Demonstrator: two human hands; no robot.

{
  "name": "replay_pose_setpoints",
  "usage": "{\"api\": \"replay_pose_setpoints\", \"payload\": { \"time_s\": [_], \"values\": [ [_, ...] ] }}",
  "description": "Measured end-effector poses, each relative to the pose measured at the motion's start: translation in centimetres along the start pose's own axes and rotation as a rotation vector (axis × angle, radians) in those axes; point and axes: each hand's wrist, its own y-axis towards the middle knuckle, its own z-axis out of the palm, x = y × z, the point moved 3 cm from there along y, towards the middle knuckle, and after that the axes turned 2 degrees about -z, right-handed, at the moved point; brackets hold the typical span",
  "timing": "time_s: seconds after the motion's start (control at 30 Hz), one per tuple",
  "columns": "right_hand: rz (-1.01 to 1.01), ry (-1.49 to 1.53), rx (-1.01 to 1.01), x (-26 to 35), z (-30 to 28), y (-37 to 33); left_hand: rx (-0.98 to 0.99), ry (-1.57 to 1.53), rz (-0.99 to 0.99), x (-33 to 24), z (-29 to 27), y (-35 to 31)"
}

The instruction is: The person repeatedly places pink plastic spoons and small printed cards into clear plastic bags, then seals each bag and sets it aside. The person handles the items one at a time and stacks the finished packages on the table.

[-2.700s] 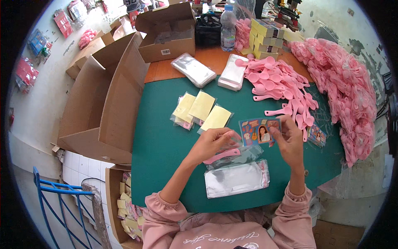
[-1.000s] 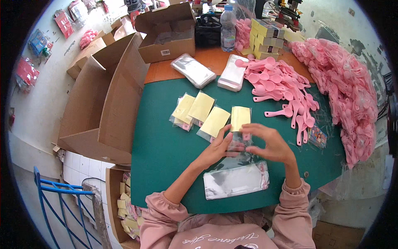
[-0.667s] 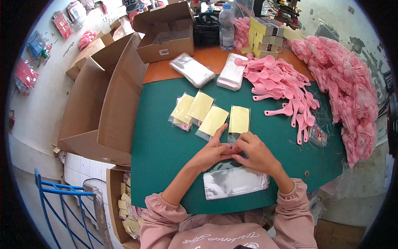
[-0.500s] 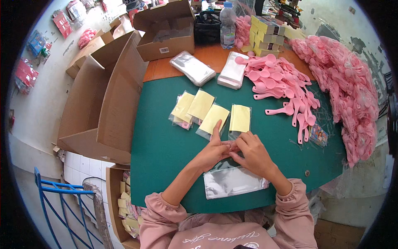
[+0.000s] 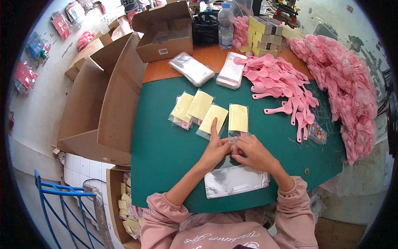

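Pinching a packet, near end partly obscured — both hands amid other packets, clear sleeves, pink spoons.

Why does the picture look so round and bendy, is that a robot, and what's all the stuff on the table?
There's no robot, just a person's own left hand and right hand. The camera sits on the person's head and looks down. Its very wide lens makes straight edges bend.

On the green table top lie a pile of pink spoons, some clear packets with yellow cards and, close to the person, flat clear bags.

Both hands meet at the lower end of another yellow-card packet. The right one seems to pinch its clear plastic; how the left one grips is hard to see.
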Motion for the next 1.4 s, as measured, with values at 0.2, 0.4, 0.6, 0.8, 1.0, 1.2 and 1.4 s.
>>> {"api": "replay_pose_setpoints", "payload": {
  "time_s": [0.2,0.4,0.6,0.8,1.0,1.2,1.4],
  "values": [
    [0.017,0.822,0.246,-5.8,-7.4,-1.5,0.031,-0.027,0.040,-1.2,-1.5,0.1],
    [0.725,-0.502,-0.344,-21.1,-20.9,-9.0,0.194,-0.058,-0.082,-2.1,1.0,0.2],
    [0.140,-0.151,-0.049,-5.5,-5.2,-1.3,0.129,-0.072,-0.065,-1.5,-1.2,-0.8],
    [0.098,-0.309,-0.045,-2.7,-0.6,-1.0,0.136,-0.081,-0.146,-2.5,0.0,-1.0],
    [0.200,0.215,-0.302,-4.2,-1.5,-1.5,0.045,0.446,0.206,-3.3,-0.1,-0.8],
    [0.331,0.637,-0.235,-5.9,-0.3,-2.4,-0.068,0.467,0.176,-2.0,-0.2,0.0],
    [0.633,1.023,-0.176,-5.7,0.7,-2.4,-0.179,0.641,0.292,-1.7,-0.5,0.3]
  ]
}}
